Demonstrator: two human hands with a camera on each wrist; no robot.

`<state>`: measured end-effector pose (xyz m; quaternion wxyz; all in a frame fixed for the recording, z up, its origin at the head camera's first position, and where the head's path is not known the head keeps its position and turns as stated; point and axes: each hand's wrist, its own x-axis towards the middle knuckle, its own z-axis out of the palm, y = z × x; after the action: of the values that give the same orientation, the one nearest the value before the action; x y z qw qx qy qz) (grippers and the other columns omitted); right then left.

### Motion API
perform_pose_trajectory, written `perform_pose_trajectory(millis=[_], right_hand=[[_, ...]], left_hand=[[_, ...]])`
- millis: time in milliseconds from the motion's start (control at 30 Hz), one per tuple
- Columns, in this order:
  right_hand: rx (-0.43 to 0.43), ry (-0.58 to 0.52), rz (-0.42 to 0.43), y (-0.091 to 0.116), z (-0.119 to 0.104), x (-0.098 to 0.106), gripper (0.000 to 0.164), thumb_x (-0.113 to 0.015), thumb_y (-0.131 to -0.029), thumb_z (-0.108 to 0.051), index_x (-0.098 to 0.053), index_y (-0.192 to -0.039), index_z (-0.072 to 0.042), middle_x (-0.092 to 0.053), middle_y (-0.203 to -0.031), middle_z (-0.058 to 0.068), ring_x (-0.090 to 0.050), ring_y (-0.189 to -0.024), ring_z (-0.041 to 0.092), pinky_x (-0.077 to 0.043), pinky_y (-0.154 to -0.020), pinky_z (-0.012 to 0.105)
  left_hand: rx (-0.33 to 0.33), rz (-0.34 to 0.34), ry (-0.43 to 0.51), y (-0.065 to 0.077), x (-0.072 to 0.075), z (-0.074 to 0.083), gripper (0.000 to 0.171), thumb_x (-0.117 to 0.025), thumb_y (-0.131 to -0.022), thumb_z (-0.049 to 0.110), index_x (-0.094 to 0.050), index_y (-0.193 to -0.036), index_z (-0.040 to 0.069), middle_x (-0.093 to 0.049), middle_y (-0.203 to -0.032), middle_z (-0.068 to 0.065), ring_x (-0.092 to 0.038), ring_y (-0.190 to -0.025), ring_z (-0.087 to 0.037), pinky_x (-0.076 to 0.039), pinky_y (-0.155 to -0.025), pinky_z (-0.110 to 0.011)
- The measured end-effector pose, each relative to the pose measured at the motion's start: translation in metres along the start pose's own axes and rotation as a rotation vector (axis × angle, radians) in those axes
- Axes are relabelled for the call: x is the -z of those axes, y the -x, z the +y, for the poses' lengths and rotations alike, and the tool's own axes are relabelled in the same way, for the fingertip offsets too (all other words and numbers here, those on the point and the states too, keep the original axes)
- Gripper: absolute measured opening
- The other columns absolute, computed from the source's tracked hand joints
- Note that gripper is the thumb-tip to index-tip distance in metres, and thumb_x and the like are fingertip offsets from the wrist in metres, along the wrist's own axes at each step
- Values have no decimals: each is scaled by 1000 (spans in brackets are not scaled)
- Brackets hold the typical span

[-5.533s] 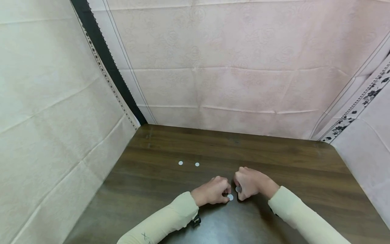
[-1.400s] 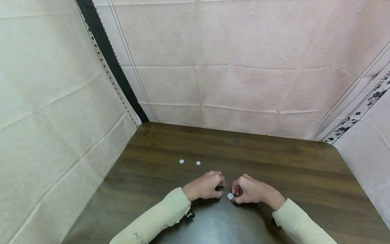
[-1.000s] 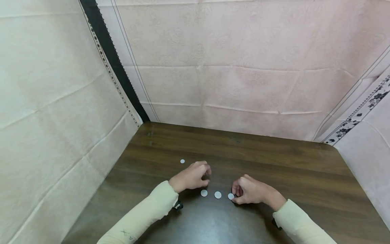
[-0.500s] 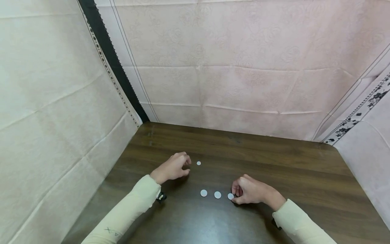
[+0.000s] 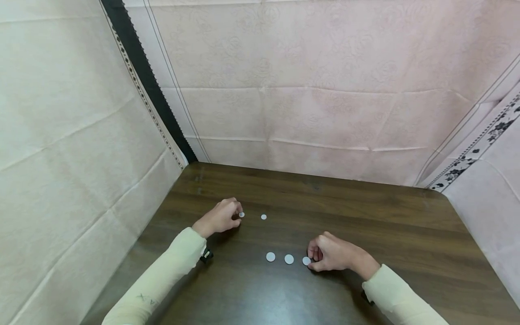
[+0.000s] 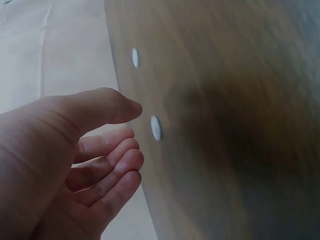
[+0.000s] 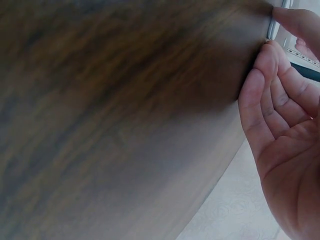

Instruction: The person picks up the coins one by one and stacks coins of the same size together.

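In the head view, several flat white discs lie on the dark wooden table (image 5: 243, 289). My left hand (image 5: 219, 218) is at the back-left disc (image 5: 241, 215), thumb and fingers loosely curved beside it. The left wrist view shows that disc (image 6: 156, 128) just beyond the left fingertips, with nothing between thumb and fingers. A second back disc (image 5: 263, 217) lies to its right. Nearer me is a row: left disc (image 5: 270, 257), middle disc (image 5: 289, 259) and right disc (image 5: 306, 261). My right hand (image 5: 335, 253) pinches the right disc's edge, fingers curled.
A pale cloth (image 5: 317, 90) hangs behind the table's far edge, with more cloth along the left (image 5: 73, 158) and right sides. A dark band (image 5: 148, 81) runs down the back-left corner. Both forearms reach in from the front.
My left hand has moved left and back, from the front row to the back-left disc, uncovering the row. The right hand, holding a raised disc 5.5 s ago, now stays at the row's right disc.
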<state>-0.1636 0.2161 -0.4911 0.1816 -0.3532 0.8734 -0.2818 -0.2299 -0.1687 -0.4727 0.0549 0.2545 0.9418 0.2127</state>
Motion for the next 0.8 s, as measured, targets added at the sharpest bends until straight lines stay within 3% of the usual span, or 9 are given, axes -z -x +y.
perform_pose_trajectory(millis=[333,800], right_hand=[[-1,-3,-9,0,-1,1,15,-85,-88,-20,-70,-86,-16,-64,-74,-15,-59,-65,-3,-53,-61,20],[-5,-2,-14,0,0,1,16,-85,-88,-21,-70,-86,-17,-64,-74,-15,-58,-66,-3,-53,-60,20]], left_hand=[[35,-17,-47,-10,0,-11,22,-76,-95,11,-72,-113,-1,-67,-114,-12,-63,-96,-20,-59,-86,-37],[-15,-85,-103,-26,1,-10,12,-78,-95,10,-76,-103,1,-74,-101,-11,-67,-90,-17,-62,-85,-37]])
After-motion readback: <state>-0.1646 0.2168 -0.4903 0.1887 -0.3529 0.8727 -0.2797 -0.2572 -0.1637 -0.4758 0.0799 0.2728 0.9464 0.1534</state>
